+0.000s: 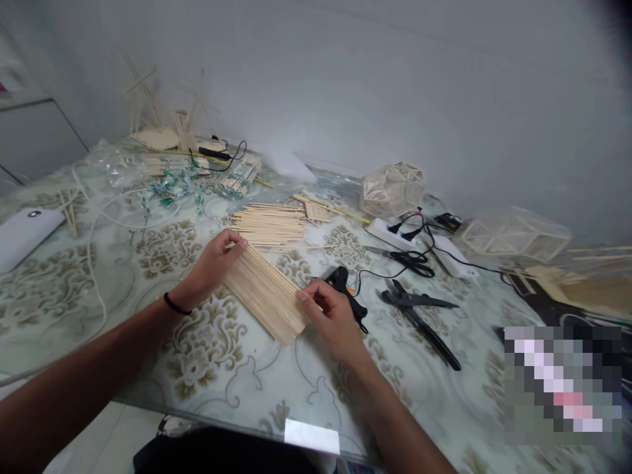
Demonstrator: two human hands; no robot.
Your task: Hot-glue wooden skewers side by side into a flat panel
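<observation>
A flat row of thin wooden sticks (265,293) lies on the patterned table (99,289) between my hands. My left hand (213,266) presses its curled fingers against the far end of the row. My right hand (330,317) holds the near right end, fingers closed on the sticks' tips. A second, loose pile of sticks (269,225) lies just behind the left hand.
A black glue gun (345,284) lies right behind my right hand, with pliers (419,316) and scissors (409,258) further right. A white power strip (390,232), stick polyhedra (392,187), stick models (162,125), plastic bags and a white device (24,234) surround the work area.
</observation>
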